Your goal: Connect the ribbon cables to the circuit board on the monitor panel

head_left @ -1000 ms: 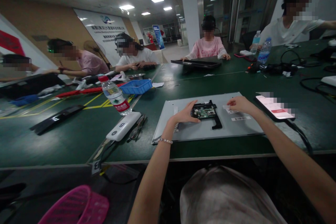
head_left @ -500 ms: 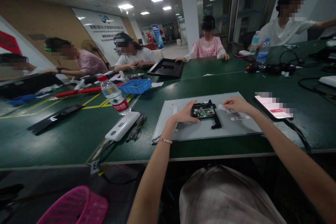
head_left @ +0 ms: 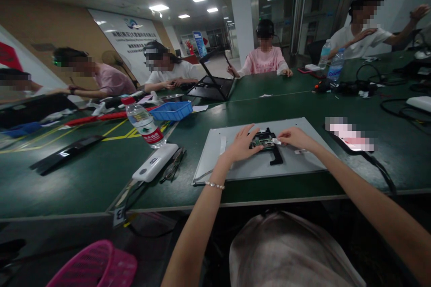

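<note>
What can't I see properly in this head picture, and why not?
All in the head view:
Board: partly hidden by the left hand.
White scrap at the right hand: too small to tell what it is.
Label: its print is too small and blurred to read.
Phone: square blocks blur much of its screen.
Pink basket: cut off by the bottom edge.

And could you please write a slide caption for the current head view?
Left hand at a green circuit board on a grey panel, right hand pinching a small white piece.
</note>
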